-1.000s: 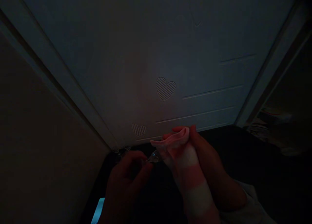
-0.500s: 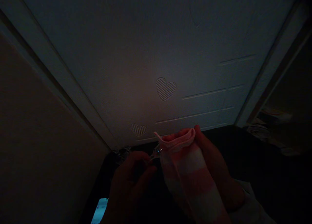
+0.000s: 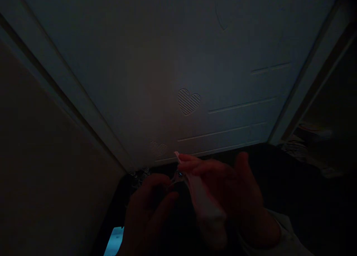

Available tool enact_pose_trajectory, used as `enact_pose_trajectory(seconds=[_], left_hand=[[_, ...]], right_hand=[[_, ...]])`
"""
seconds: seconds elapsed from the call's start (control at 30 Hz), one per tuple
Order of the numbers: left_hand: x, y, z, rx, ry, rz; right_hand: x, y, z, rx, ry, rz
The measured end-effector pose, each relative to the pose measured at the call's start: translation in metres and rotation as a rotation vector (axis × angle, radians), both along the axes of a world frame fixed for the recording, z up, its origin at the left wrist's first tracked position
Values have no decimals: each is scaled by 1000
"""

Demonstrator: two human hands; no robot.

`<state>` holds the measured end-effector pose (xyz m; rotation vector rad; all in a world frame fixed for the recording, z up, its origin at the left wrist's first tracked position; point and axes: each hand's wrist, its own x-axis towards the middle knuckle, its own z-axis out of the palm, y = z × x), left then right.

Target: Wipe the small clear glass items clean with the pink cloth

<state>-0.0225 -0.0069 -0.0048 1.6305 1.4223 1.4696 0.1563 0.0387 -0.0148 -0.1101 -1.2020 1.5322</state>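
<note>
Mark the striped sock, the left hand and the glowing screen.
striped sock [image 3: 205, 204]: head view, pale band below the fingers.
left hand [image 3: 147, 207]: head view, back of the hand.
glowing screen [image 3: 113, 241]: head view, lit face at bottom edge.

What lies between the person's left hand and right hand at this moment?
In the head view, a small clear shiny object sits between the left hand and the right hand, beside the pale striped cloth the right hand holds.
</note>
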Motion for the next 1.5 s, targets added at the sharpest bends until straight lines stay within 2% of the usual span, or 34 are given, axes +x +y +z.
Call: enact_pose_trajectory(seconds=[0.07,0.23,0.3,0.47,0.67,0.8,0.97,1.1,1.27,1.37,1.5], left_hand=[[0,0,1,0,-21,-6],[3,0,5,-37,-98,-74],[5,-2,8,-54,-122,-84],[6,-7,11,-53,-214,-99],[4,-9,12,-42,-243,-137],[5,-8,13,-98,-235,-113],[5,-6,10,-188,-189,-33],[3,-5,6,-219,-170,34],[0,-5,5,-210,-159,7],[2,-7,7,-231,-153,-49],[4,-6,13,-286,-58,-191]], right_hand=[[1,1,-3,45,-57,-19],[1,0,-5,108,-306,-280],[0,-3,-3,112,-339,-333],[7,-1,-1,-70,-355,-279],[17,8,4,-91,-489,-141],[17,8,10,-131,-537,-204],[16,8,2,-202,-541,-225],[22,15,-5,-205,-556,-397],[29,22,-5,-205,-584,-721],[26,22,-3,-196,-563,-774],[19,17,2,-181,-517,-795]])
